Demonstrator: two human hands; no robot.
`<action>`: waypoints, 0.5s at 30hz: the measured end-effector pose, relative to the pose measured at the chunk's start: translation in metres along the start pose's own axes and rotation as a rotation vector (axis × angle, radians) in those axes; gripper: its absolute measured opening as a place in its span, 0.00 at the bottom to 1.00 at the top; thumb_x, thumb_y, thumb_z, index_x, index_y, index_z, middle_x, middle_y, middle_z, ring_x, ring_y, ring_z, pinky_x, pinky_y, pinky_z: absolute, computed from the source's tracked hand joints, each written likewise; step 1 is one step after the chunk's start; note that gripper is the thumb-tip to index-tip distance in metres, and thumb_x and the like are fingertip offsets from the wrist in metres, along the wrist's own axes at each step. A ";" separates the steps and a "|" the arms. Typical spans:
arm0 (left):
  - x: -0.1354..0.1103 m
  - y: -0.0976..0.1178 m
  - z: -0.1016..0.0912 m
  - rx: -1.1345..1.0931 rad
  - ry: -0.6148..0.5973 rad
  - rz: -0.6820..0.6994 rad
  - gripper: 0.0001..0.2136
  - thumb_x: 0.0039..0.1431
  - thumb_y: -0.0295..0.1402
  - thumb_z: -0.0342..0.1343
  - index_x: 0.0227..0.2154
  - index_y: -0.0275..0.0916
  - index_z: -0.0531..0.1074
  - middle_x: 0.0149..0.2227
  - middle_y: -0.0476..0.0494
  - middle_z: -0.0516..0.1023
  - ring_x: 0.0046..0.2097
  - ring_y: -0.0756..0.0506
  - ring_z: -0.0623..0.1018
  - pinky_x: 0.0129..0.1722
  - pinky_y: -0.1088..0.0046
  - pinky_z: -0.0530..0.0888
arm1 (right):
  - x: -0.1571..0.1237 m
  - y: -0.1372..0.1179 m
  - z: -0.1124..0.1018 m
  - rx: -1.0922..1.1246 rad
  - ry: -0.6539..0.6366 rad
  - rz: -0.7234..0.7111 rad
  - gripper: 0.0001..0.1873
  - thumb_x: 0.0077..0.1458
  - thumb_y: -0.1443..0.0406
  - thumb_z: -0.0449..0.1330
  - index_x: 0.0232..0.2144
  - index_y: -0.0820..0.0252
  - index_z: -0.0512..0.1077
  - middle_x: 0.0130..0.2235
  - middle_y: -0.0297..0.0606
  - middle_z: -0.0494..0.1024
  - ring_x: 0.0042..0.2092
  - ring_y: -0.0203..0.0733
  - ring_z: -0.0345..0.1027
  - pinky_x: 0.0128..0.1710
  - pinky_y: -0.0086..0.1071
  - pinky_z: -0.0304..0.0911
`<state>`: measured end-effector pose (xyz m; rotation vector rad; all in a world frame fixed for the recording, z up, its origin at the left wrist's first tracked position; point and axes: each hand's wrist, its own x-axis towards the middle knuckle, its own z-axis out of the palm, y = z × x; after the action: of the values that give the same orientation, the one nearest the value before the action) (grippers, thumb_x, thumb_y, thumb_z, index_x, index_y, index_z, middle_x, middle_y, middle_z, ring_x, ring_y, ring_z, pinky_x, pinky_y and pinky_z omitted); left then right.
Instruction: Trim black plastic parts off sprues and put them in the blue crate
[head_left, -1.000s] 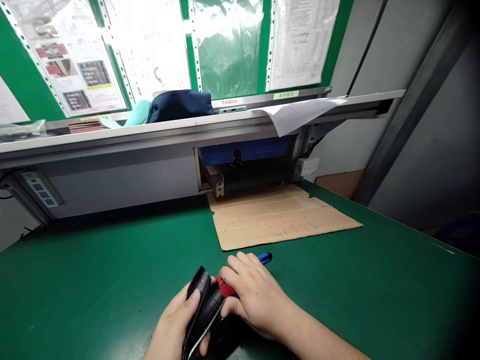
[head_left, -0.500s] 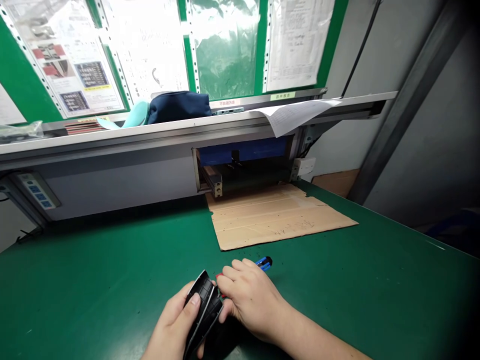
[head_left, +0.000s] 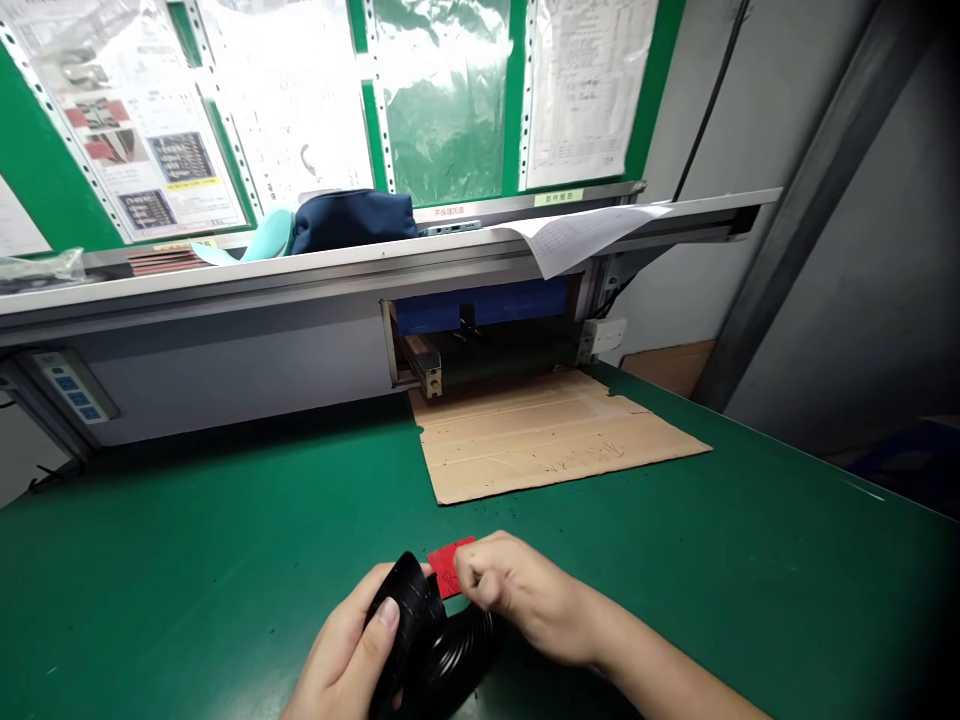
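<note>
My left hand point(head_left: 358, 635) grips a curved black plastic part point(head_left: 405, 605), thumb on its near face and fingers behind it. To its right, a glossy, ridged black section point(head_left: 454, 655) curves downward; whether it belongs to the same part I cannot tell. My right hand point(head_left: 521, 590) is closed just above that section. Half a second ago a blue-handled utility knife stuck out of this hand; now the hand hides it. Just beyond the part, a red card point(head_left: 448, 568) with dark writing shows, partly covered by my right fingers.
A flat cardboard sheet point(head_left: 555, 445) lies on the green tabletop point(head_left: 187, 560), with dark specks around. Behind it is an opening with a metal rail point(head_left: 421, 362). Above runs a shelf with a navy pouch point(head_left: 352, 220) and hanging paper point(head_left: 581, 240). A power strip point(head_left: 75, 387) is at left.
My right hand has turned and pulled slightly right, off the part's edge. The blue handle has gone out of sight. The black part has turned in my left hand, and more red card shows.
</note>
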<state>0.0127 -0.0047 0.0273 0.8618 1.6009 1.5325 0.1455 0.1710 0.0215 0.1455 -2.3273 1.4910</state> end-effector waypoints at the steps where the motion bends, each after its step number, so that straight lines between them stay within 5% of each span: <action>1: 0.000 -0.001 -0.001 -0.003 -0.009 -0.008 0.26 0.55 0.54 0.55 0.50 0.41 0.72 0.36 0.42 0.77 0.28 0.47 0.71 0.25 0.76 0.71 | -0.001 -0.001 -0.003 0.048 0.030 -0.002 0.36 0.61 0.36 0.35 0.24 0.60 0.57 0.23 0.31 0.58 0.25 0.35 0.51 0.26 0.27 0.50; 5: 0.001 -0.005 -0.002 -0.019 -0.062 -0.035 0.28 0.57 0.54 0.53 0.53 0.40 0.69 0.36 0.41 0.77 0.26 0.49 0.70 0.24 0.76 0.69 | -0.003 0.004 -0.014 -0.113 0.248 0.004 0.39 0.65 0.43 0.22 0.28 0.59 0.62 0.22 0.31 0.61 0.23 0.37 0.55 0.26 0.28 0.57; 9: 0.001 -0.010 -0.002 -0.044 -0.013 -0.029 0.27 0.55 0.53 0.55 0.52 0.41 0.70 0.46 0.40 0.76 0.28 0.49 0.71 0.25 0.76 0.70 | -0.003 0.014 -0.024 -0.482 0.432 0.025 0.25 0.65 0.46 0.49 0.34 0.61 0.71 0.31 0.38 0.70 0.32 0.41 0.62 0.30 0.29 0.58; 13: 0.008 -0.015 -0.004 -0.038 -0.071 -0.012 0.25 0.58 0.52 0.52 0.53 0.43 0.68 0.51 0.40 0.74 0.26 0.50 0.72 0.24 0.76 0.70 | -0.001 0.012 -0.018 -0.576 0.444 -0.054 0.24 0.64 0.48 0.53 0.25 0.60 0.69 0.27 0.36 0.68 0.30 0.41 0.60 0.32 0.31 0.53; 15: 0.015 -0.019 -0.007 0.021 -0.145 0.028 0.25 0.59 0.51 0.52 0.54 0.41 0.67 0.48 0.40 0.76 0.31 0.47 0.75 0.29 0.75 0.73 | 0.002 0.007 -0.005 -0.611 0.400 -0.169 0.25 0.61 0.44 0.55 0.29 0.60 0.71 0.31 0.38 0.70 0.32 0.41 0.62 0.34 0.32 0.55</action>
<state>-0.0004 0.0041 0.0074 0.9880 1.5084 1.4403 0.1431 0.1791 0.0180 -0.1077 -2.2490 0.6114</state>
